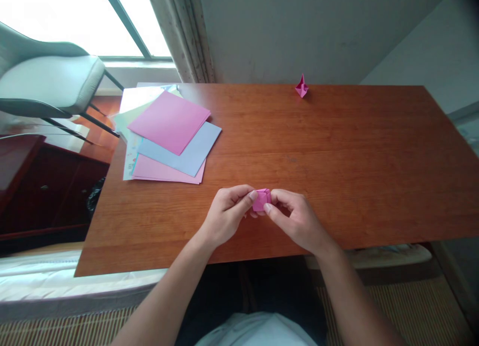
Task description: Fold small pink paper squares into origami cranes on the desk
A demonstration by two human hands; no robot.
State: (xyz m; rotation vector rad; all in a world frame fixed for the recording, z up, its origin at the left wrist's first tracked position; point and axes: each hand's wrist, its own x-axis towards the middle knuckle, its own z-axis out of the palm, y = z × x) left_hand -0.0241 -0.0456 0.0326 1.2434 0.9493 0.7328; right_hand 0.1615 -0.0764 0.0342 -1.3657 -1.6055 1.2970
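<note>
Between my two hands is a small folded pink paper (261,201), squarish, with fold lines along its top and right edge. My left hand (231,211) pinches its left side, thumb on top. My right hand (294,216) grips the right side, its thumb on the lower right corner and its fingers behind. Fingertips under the paper are partly hidden. Both hands are over the front part of the wooden table (337,161). At the table's far edge stands a pink folded paper figure (302,88) with a pointed top.
On the left of the table lies a stack with a pink sheet (170,121), a light blue sheet (202,146) and paler pink sheets (168,171). A grey chair (52,76) stands beyond the table's left edge, near the window. A curtain (183,31) hangs behind.
</note>
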